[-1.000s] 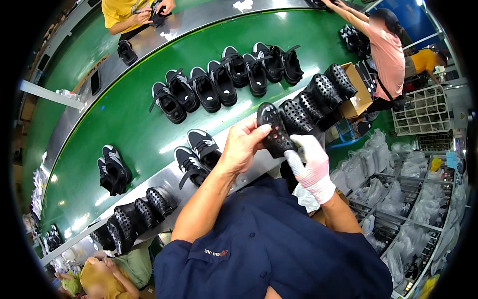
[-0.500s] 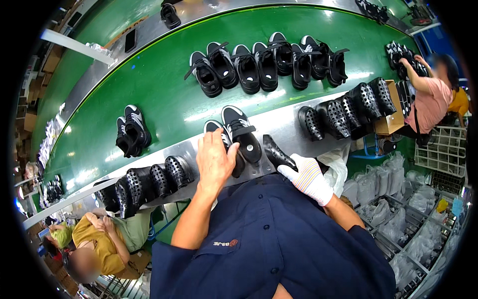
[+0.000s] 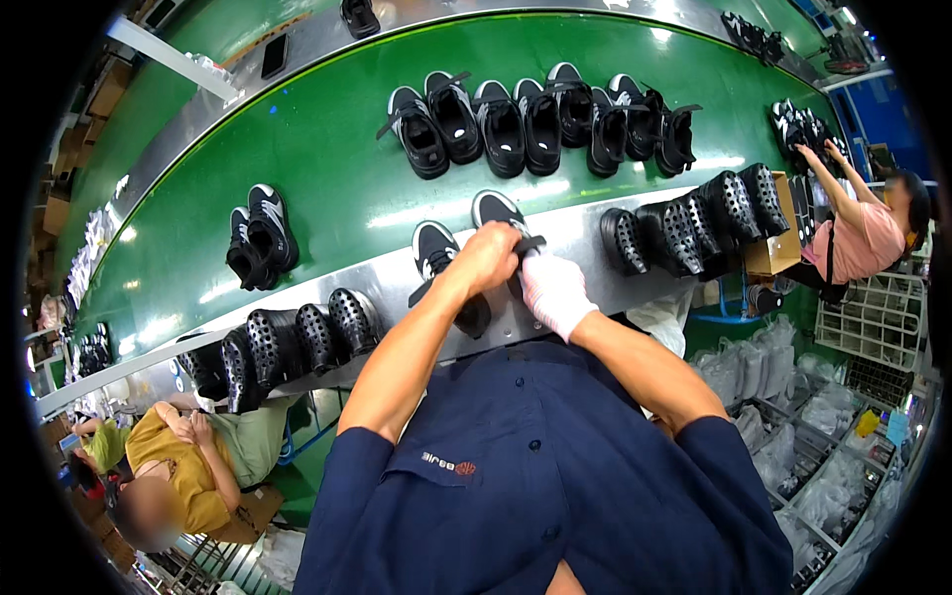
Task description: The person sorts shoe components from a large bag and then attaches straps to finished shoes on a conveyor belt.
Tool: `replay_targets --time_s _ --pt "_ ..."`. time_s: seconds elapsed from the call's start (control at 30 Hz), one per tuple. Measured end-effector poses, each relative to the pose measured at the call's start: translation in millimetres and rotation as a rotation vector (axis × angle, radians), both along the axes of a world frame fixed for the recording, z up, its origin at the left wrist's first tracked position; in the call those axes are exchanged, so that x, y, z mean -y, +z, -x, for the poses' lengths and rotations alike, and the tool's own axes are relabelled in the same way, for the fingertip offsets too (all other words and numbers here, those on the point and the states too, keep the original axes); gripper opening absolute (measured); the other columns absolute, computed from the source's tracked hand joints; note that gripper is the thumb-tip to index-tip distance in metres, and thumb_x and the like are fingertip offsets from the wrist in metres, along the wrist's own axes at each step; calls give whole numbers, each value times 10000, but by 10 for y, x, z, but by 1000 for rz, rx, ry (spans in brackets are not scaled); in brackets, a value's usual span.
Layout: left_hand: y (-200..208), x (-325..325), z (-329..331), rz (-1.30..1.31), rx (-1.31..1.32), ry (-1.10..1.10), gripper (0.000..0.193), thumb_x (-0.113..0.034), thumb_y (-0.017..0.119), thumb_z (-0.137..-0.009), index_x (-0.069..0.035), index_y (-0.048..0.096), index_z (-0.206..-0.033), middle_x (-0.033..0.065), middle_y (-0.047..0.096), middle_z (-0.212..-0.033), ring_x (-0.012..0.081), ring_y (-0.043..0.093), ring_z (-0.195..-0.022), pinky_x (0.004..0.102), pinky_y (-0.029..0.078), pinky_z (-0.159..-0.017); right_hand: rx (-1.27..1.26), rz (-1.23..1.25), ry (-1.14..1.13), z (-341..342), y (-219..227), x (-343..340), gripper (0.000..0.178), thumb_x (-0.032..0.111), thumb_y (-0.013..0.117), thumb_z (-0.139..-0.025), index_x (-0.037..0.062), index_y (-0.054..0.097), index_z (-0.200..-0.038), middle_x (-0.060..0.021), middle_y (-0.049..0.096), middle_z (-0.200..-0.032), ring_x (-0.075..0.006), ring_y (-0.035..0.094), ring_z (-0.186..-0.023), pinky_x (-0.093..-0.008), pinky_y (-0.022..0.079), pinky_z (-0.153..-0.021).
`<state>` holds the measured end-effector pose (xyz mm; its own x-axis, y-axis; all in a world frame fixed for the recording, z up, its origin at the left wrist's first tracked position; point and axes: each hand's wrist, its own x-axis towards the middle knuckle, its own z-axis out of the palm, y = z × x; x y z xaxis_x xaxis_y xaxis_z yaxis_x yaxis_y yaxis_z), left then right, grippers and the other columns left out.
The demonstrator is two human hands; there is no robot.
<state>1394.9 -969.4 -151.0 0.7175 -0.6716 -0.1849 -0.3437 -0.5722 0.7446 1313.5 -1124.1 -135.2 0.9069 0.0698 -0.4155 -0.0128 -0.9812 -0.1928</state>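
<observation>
Glossy green surface (image 3: 337, 238) stretches beyond the smooth grey metal table (image 3: 580, 243), carrying a row of black-and-grey strapped sneakers (image 3: 536, 129). Ahead of me, between my hands, sits a black low-cut sneaker with a pale grey toe (image 3: 499, 210); its long axis runs away from my body, toe outward and leaning slightly left. My bare left hand (image 3: 486, 260) reaches over its middle, fingers bunched beside the dark strap (image 3: 534, 244); whether that grip pinches it, I cannot tell. My right hand (image 3: 553, 290), in a white knitted glove, is nearer the heel, on the right side; its fingertips are hidden, so how far apart they are stays unclear. Just left, partly behind my left forearm, stands the matching sneaker (image 3: 436, 248).
</observation>
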Motion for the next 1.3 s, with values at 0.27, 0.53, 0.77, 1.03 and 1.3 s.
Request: replay_targets --time_s 0.27,0.53,0.77,1.03,1.3 --pt "56 46 540 -48 -138 498 1042 -128 847 -763 -100 264 -1626 295 668 -1099 467 669 -1031 506 534 -954 246 -203 -179 118 -57 241 483 238 812 -857 5 624 -1237 -226 695 -1147 -412 684 -1057 -482 558 -908" --pt "-77 372 464 -163 -106 729 846 -61 710 -830 -47 306 -1574 295 711 -835 505 709 -834 569 565 -789 72 -102 -236 -334 -349 97 301 193 691 -842 40 685 -1100 -227 737 -964 -443 713 -945 -536 557 -869" --pt "397 -302 1397 -92 253 799 521 -249 773 -889 5 608 -1313 251 691 -961 422 695 -914 496 560 -812 50 -31 -160 -403 -425 223 354 241 696 -839 47 690 -1135 -219 747 -1017 -408 725 -966 -532 571 -870" --pt "-119 -212 1302 -26 -69 950 532 -232 719 -916 74 572 -1326 306 645 -1115 492 630 -1067 522 517 -953 130 -76 25 -63 -385 242 274 296 666 -868 45 731 -956 -240 742 -942 -437 723 -918 -526 569 -850" --pt "624 -1589 1939 -532 652 1373 318 -250 765 -922 -15 665 -1112 140 618 -1011 364 581 -975 472 490 -841 -99 -272 100 205 691 153 412 429 745 -919 25 670 -890 -225 710 -774 -418 712 -771 -496 543 -704"
